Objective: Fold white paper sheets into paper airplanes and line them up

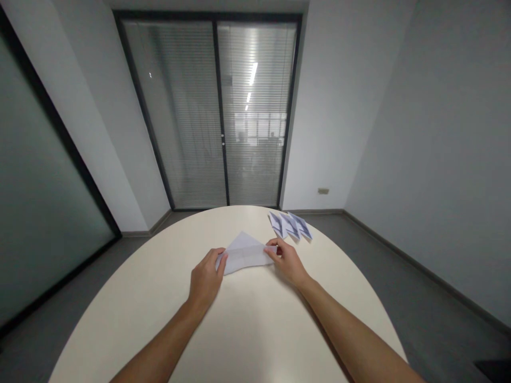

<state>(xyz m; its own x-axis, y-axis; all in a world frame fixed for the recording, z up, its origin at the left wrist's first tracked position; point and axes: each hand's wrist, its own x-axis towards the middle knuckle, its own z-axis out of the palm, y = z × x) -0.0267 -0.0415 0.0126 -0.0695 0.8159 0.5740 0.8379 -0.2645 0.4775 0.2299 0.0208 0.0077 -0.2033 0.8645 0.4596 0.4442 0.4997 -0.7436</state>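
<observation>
A partly folded white sheet of paper [244, 252] lies on the round cream table [247, 330] in front of me, its point facing away. My left hand [205, 281] presses the sheet's left end with curled fingers. My right hand [288, 262] pinches the sheet's right end between thumb and fingers. Both hands rest on the table top on either side of the fold.
Three small folded paper pieces [290, 225] lie in a row near the table's far right edge. Beyond the table are a grey floor, a glass sliding door with blinds [217, 111] and plain walls.
</observation>
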